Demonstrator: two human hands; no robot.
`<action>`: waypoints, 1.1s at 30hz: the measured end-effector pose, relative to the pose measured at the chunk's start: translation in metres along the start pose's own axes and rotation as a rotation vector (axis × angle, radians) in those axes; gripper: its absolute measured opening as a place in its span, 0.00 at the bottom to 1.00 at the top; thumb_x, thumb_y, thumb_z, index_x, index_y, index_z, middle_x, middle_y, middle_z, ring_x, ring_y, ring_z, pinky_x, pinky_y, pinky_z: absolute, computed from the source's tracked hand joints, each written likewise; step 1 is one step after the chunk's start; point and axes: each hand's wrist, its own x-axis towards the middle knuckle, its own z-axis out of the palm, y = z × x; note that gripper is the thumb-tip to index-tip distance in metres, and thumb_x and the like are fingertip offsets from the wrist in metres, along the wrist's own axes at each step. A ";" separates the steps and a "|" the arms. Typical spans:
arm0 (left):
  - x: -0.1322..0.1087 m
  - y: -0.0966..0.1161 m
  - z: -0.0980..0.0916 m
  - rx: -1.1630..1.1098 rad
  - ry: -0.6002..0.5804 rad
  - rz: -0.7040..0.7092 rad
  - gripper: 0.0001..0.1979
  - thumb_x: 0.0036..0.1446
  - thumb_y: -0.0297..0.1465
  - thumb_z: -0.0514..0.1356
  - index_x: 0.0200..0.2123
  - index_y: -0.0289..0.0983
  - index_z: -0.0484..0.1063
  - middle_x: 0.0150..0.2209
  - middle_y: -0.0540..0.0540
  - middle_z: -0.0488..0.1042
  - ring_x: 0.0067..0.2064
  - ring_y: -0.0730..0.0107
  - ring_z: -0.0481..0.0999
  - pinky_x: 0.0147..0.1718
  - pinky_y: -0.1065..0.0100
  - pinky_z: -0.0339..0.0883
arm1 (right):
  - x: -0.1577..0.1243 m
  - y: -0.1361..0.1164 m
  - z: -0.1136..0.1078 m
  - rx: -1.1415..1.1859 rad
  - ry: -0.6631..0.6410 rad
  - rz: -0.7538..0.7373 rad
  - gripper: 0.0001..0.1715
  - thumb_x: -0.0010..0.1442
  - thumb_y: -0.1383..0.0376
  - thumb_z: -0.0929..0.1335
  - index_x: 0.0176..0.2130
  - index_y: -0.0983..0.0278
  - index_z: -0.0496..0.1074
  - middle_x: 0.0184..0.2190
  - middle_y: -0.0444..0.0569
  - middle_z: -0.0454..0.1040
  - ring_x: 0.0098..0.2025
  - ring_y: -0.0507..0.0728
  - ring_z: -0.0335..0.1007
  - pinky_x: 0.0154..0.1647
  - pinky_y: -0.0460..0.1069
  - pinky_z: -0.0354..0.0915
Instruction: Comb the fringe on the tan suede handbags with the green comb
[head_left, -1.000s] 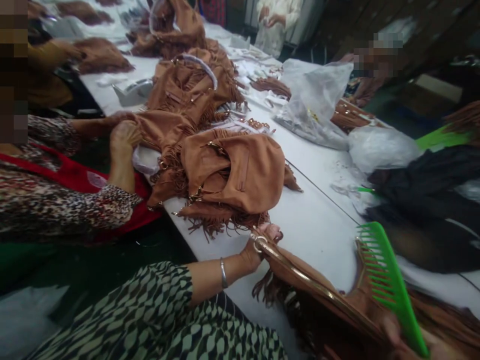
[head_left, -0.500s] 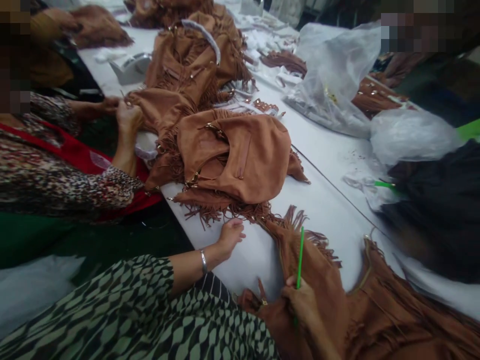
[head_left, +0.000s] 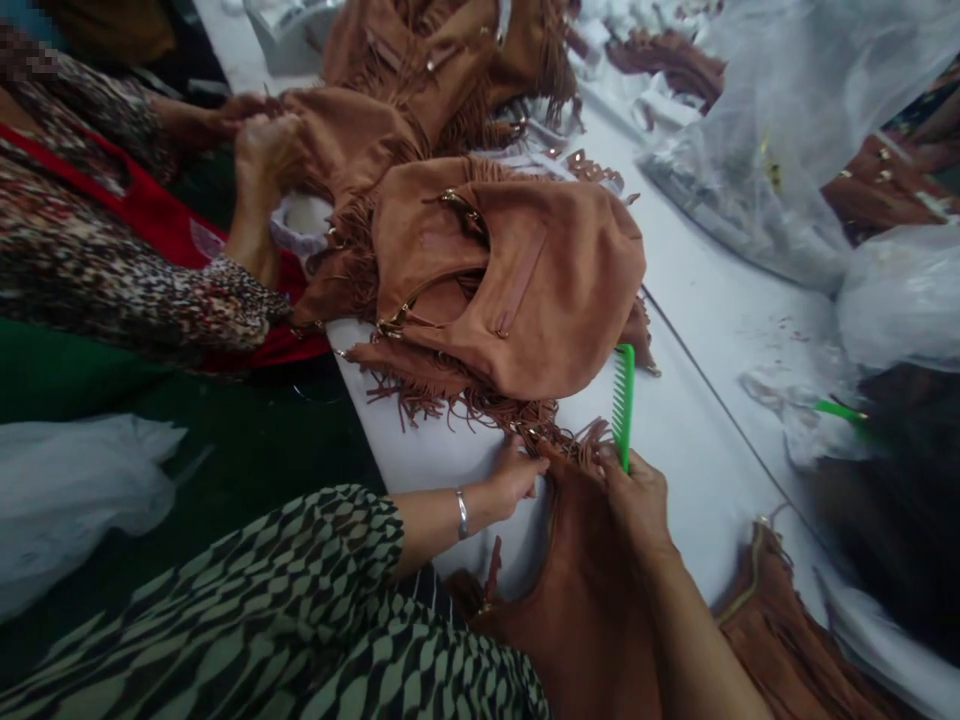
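Note:
A brown suede fringed bag [head_left: 585, 590] lies flat on the white table [head_left: 697, 440] in front of me. My left hand [head_left: 514, 478] pinches its upper left edge near the fringe, fingers closed on the suede. My right hand [head_left: 637, 495] grips the handle of a green wide-tooth comb [head_left: 622, 400], held upright with its teeth facing left, just above the bag's fringe [head_left: 577, 440]. A silver bangle [head_left: 462, 512] sits on my left wrist.
A pile of similar brown fringed bags [head_left: 510, 280] lies just beyond my hands. A co-worker's hands [head_left: 259, 160] work on another bag at the left. Clear plastic bags [head_left: 780, 140] sit at the right; another brown bag [head_left: 780, 630] lies at lower right.
My view has moved closer to the table. My left hand went from flat on the table to pinching the bag's edge. My right hand carried the comb up to the fringe.

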 end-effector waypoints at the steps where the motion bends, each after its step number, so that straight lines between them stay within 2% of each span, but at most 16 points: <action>1: 0.000 -0.002 0.006 -0.004 0.033 0.016 0.15 0.52 0.25 0.57 0.44 0.38 0.59 0.25 0.56 0.64 0.14 0.86 0.55 0.14 0.80 0.50 | 0.009 -0.003 0.006 0.033 -0.015 -0.011 0.23 0.50 0.49 0.65 0.32 0.66 0.75 0.23 0.45 0.70 0.28 0.55 0.65 0.30 0.48 0.60; 4: -0.002 -0.008 0.018 -0.019 0.054 0.091 0.20 0.49 0.23 0.59 0.45 0.39 0.60 0.30 0.54 0.66 0.19 0.87 0.59 0.16 0.82 0.52 | 0.025 -0.010 0.019 0.118 -0.111 -0.007 0.23 0.43 0.50 0.69 0.31 0.67 0.75 0.24 0.46 0.72 0.28 0.55 0.66 0.30 0.48 0.61; 8: -0.005 -0.005 0.025 -0.078 -0.123 0.262 0.26 0.46 0.23 0.59 0.49 0.41 0.57 0.43 0.50 0.68 0.20 0.88 0.62 0.17 0.82 0.56 | 0.027 -0.015 0.023 0.136 -0.226 0.028 0.23 0.36 0.53 0.74 0.28 0.68 0.74 0.21 0.46 0.71 0.24 0.54 0.64 0.25 0.48 0.61; 12: -0.011 0.006 0.035 -0.120 -0.313 0.284 0.30 0.43 0.24 0.58 0.50 0.43 0.53 0.42 0.52 0.68 0.17 0.89 0.60 0.15 0.82 0.55 | 0.012 -0.018 0.003 0.241 -0.192 0.081 0.25 0.37 0.55 0.75 0.34 0.69 0.75 0.24 0.45 0.72 0.25 0.52 0.63 0.24 0.46 0.60; 15: -0.020 0.006 0.044 -0.071 -0.433 0.409 0.29 0.44 0.24 0.58 0.51 0.42 0.56 0.45 0.50 0.67 0.22 0.87 0.62 0.18 0.81 0.57 | -0.008 -0.024 -0.021 0.422 -0.114 0.206 0.31 0.37 0.56 0.76 0.40 0.69 0.75 0.25 0.44 0.72 0.25 0.51 0.65 0.25 0.46 0.61; 17: -0.027 0.003 0.048 0.030 -0.466 0.510 0.29 0.45 0.23 0.58 0.53 0.41 0.58 0.43 0.49 0.68 0.26 0.84 0.64 0.24 0.79 0.61 | -0.019 -0.029 -0.033 0.541 -0.078 0.262 0.32 0.36 0.57 0.77 0.41 0.68 0.75 0.22 0.41 0.69 0.22 0.50 0.63 0.22 0.45 0.59; 20: -0.036 0.001 0.052 0.218 -0.416 0.682 0.29 0.46 0.21 0.58 0.54 0.40 0.62 0.42 0.49 0.68 0.38 0.73 0.68 0.39 0.72 0.66 | -0.030 -0.037 -0.042 0.632 -0.001 0.212 0.27 0.35 0.60 0.78 0.37 0.68 0.76 0.18 0.37 0.62 0.19 0.46 0.56 0.19 0.42 0.54; 23: -0.044 0.005 0.051 0.354 -0.358 0.801 0.30 0.48 0.23 0.59 0.56 0.41 0.62 0.43 0.48 0.66 0.46 0.66 0.67 0.48 0.65 0.63 | -0.035 -0.044 -0.046 0.700 0.062 0.192 0.23 0.35 0.60 0.78 0.32 0.68 0.75 0.15 0.36 0.60 0.17 0.45 0.53 0.16 0.42 0.51; 26: -0.054 0.015 0.047 0.457 -0.340 0.840 0.28 0.49 0.28 0.62 0.55 0.40 0.63 0.40 0.48 0.65 0.43 0.66 0.67 0.47 0.65 0.63 | -0.041 -0.046 -0.050 0.828 0.051 0.206 0.20 0.39 0.57 0.76 0.28 0.67 0.72 0.13 0.36 0.58 0.14 0.44 0.49 0.12 0.41 0.46; 30: -0.073 0.029 0.042 0.686 -0.290 0.842 0.24 0.51 0.34 0.62 0.53 0.40 0.67 0.35 0.49 0.65 0.38 0.66 0.67 0.43 0.66 0.64 | -0.053 -0.039 -0.055 0.919 -0.006 0.224 0.20 0.40 0.56 0.76 0.25 0.65 0.67 0.14 0.35 0.58 0.13 0.44 0.48 0.12 0.41 0.47; 31: -0.077 0.032 0.043 0.740 -0.278 0.839 0.24 0.51 0.35 0.62 0.53 0.41 0.66 0.34 0.49 0.65 0.38 0.66 0.67 0.42 0.67 0.64 | -0.056 -0.035 -0.056 0.881 0.017 0.238 0.20 0.40 0.56 0.76 0.25 0.65 0.67 0.14 0.35 0.58 0.13 0.44 0.48 0.12 0.41 0.48; 33: -0.086 0.036 0.046 0.819 -0.258 0.840 0.23 0.51 0.36 0.62 0.52 0.41 0.67 0.33 0.49 0.65 0.37 0.66 0.67 0.41 0.67 0.63 | -0.063 -0.024 -0.060 0.772 0.148 0.252 0.20 0.39 0.56 0.76 0.25 0.65 0.67 0.13 0.35 0.58 0.13 0.45 0.50 0.12 0.42 0.49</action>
